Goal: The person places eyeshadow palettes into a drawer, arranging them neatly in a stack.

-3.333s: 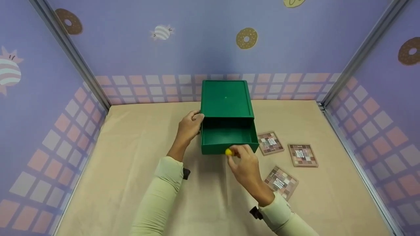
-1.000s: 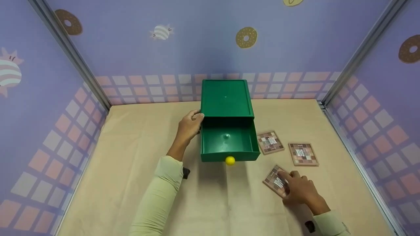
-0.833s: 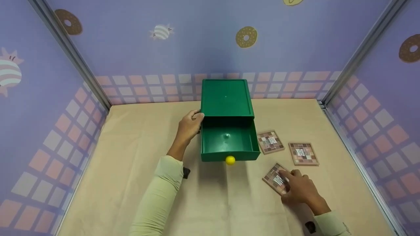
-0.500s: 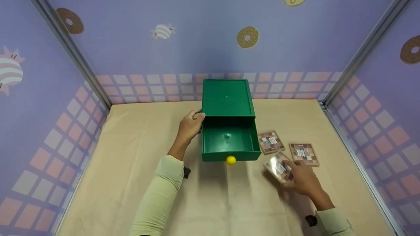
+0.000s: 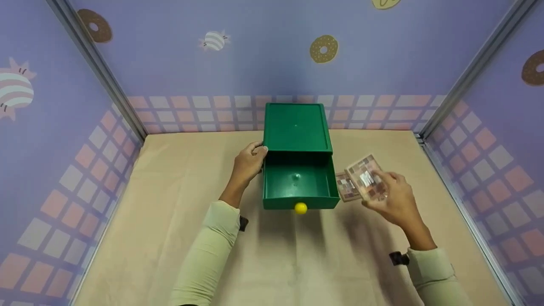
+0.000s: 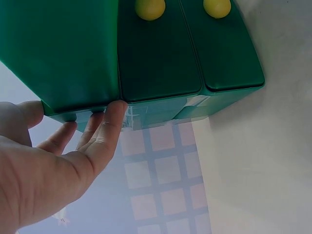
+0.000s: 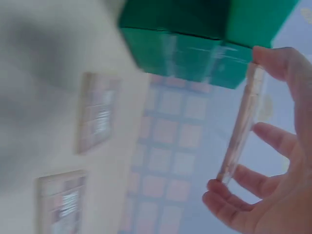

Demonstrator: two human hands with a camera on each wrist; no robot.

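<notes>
My right hand holds an eyeshadow palette by its edges, raised off the table and tilted. In the right wrist view the palette appears edge-on between thumb and fingers. My left hand rests against the left side of the green drawer cabinet. Up close in the left wrist view, its fingertips touch the side wall. The cabinet's top drawer, with a yellow knob, stands pulled out with nothing visible inside. Another palette lies right of the cabinet, partly covered by the held one.
Two palettes lie on the table in the right wrist view, one nearer and one farther. Lower drawers with yellow knobs are pushed in. Patterned walls enclose the cloth-covered table at the back and sides.
My right hand has let go of the drawer knob after pulling the drawer farther out, picked up the nearest palette and lifted it up and away from me. The left hand has stayed in place.
</notes>
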